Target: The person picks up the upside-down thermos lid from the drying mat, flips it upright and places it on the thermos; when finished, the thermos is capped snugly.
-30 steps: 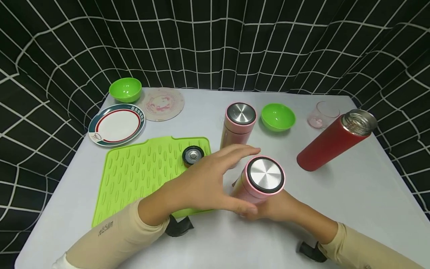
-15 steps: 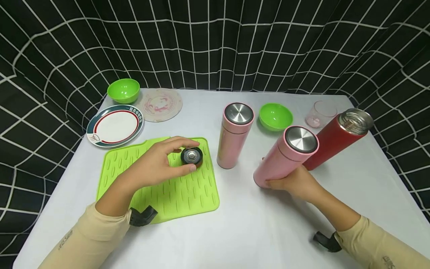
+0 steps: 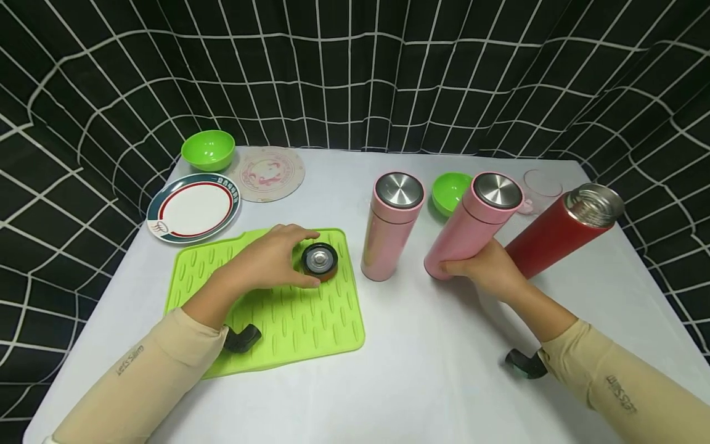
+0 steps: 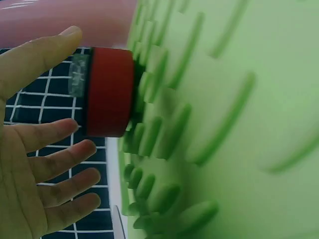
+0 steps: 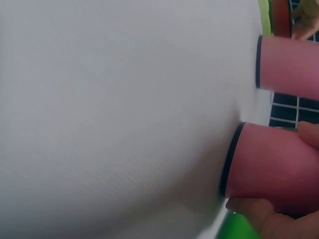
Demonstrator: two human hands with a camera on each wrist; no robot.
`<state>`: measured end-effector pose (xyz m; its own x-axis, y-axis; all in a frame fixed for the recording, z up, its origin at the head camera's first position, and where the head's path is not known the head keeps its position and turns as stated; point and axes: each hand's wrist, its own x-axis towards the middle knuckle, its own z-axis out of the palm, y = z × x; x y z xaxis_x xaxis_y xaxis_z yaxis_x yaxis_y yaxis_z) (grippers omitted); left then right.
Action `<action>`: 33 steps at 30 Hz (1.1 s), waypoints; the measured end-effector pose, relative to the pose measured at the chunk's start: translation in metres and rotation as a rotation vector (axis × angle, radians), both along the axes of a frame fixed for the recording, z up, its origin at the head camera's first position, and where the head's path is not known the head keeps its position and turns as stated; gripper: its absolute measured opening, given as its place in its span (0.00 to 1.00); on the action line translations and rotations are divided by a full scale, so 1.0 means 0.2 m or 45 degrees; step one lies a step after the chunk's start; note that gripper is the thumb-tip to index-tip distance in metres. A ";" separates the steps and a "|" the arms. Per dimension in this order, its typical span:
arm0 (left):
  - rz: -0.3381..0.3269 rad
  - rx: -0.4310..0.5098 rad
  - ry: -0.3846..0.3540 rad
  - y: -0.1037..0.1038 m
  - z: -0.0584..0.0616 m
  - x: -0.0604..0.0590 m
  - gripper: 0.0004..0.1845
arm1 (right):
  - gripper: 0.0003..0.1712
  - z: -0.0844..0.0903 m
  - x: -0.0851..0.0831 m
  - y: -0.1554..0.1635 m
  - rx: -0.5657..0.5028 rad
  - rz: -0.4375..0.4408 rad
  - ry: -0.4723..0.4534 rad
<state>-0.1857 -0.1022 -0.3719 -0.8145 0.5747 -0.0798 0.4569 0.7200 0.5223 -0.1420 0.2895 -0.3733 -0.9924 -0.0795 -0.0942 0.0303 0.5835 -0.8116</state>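
Note:
My right hand [image 3: 478, 266] grips a pink flask [image 3: 473, 221] near its base, steel lid on top, its base low at the white table [image 3: 432, 364]. In the right wrist view the flask's base [image 5: 269, 164] lies against my palm, the thumb [image 5: 310, 134] over it. A second pink flask [image 3: 391, 225] stands to its left, and an open red flask [image 3: 557, 233] is just behind my hand. My left hand [image 3: 288, 259] arches round a red cap [image 3: 319, 260] on the green ridged mat [image 3: 277, 314]. In the left wrist view its fingers [image 4: 65, 164] are spread near the cap [image 4: 107, 92].
A green bowl [image 3: 448, 190] and a clear glass [image 3: 540, 184] sit behind the flasks. At the back left are another green bowl [image 3: 208, 150], a round coaster [image 3: 270, 172] and a rimmed plate [image 3: 191, 206]. Black gridded cloth walls the table in.
My right hand has carried the pink flask from the front middle to the back right, beside the red flask. My left hand left that flask and moved onto the mat, around the cap.

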 end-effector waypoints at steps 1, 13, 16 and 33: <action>-0.006 -0.018 0.000 0.00 0.00 0.00 0.49 | 0.34 0.00 -0.01 0.00 -0.017 0.005 -0.006; -0.005 -0.184 0.084 0.04 -0.02 -0.03 0.53 | 0.46 -0.01 0.02 -0.02 -0.098 0.020 -0.069; -0.017 -0.185 0.120 0.05 -0.05 -0.04 0.51 | 0.54 0.01 0.08 -0.03 -0.047 -0.016 -0.118; -0.172 -0.091 0.250 0.09 0.28 0.25 0.36 | 0.28 0.23 0.51 -0.16 0.199 0.036 -0.058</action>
